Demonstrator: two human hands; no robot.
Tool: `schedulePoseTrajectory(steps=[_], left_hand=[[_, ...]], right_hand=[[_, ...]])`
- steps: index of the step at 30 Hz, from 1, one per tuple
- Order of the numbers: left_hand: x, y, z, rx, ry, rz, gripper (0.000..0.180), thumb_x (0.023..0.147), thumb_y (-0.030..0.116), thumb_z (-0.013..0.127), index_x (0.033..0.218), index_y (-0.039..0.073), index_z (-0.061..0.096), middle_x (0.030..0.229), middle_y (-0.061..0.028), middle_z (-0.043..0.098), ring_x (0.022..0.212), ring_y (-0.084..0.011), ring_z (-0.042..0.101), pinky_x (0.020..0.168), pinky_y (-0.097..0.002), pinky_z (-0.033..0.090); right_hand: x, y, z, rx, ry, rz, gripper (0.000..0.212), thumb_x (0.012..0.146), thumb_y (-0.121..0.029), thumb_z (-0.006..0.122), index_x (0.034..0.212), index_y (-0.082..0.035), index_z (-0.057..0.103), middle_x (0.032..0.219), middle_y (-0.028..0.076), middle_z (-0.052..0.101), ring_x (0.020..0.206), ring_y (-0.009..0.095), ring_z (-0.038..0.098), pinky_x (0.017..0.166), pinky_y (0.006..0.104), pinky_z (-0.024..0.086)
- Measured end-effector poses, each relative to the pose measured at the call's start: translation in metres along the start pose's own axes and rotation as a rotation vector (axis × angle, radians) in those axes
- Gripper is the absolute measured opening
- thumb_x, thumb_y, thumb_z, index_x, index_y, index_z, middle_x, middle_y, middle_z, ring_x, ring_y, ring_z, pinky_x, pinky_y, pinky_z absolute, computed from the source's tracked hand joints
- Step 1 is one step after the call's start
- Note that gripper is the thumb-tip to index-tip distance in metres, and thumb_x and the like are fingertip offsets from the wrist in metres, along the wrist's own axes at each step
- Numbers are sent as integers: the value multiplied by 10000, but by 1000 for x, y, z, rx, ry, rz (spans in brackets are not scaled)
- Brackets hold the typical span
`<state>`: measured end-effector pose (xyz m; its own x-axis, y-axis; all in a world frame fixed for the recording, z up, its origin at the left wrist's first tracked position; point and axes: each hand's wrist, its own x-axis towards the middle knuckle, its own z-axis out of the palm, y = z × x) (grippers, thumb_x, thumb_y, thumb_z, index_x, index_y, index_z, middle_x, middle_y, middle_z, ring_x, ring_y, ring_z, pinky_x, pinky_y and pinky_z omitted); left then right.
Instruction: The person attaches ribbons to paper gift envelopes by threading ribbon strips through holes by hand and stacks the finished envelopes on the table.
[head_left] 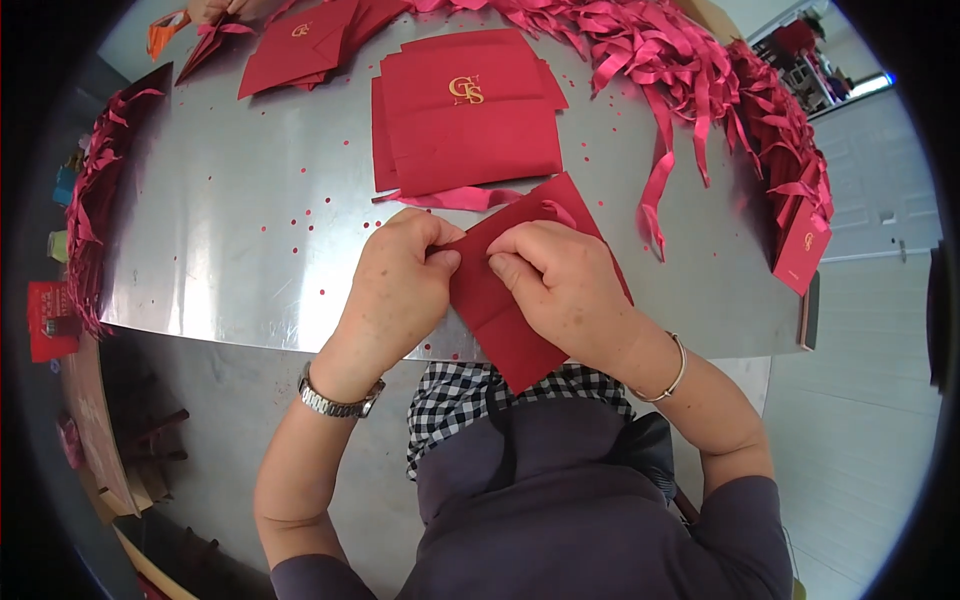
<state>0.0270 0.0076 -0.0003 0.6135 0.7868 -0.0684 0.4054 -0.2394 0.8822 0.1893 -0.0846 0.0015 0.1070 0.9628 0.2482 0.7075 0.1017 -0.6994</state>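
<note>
A flat dark-red paper bag (512, 340) lies tilted at the table's near edge, its lower corner reaching over my lap. My left hand (400, 285) is closed, thumb and forefinger pinched at the bag's left edge. Across its upper middle, my right hand (565, 285) pinches too, and the fingertips hide what is between them. Pink ribbon (560, 212) shows at the bag's upper part, beyond the right knuckles. Another pink ribbon (465, 198) lies flat just past my left hand. Behind it sits a stack of flat red bags (475, 140) with gold lettering.
Pink ribbons (650, 55) heap at the back right. Rows of red bags with ribbons line the left (98, 210) and right (800, 240) table sides. More red bags (300, 50) lie far left, near another person's hand (210, 10). Small red paper dots dot the metal table (230, 270).
</note>
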Motion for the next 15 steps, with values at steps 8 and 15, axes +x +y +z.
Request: schedulePoseTrajectory(steps=[8,15], left_hand=[[-4,-1,0,-74,-15,-65,151,814,-4,615,953,-38,663,936,-173,635,877,-299,627,782,-359,496],[-7,-3,2,-48,4,31,138,810,-19,619,944,-44,641,917,-165,626,852,-287,625,768,-351,496]], right_hand=[[0,-1,8,47,97,28,95,802,-97,670,781,-34,602,715,113,641,680,310,638,610,418,503],[1,-6,9,7,104,39,110,785,-92,667,748,-29,586,710,121,640,674,316,637,621,434,511]])
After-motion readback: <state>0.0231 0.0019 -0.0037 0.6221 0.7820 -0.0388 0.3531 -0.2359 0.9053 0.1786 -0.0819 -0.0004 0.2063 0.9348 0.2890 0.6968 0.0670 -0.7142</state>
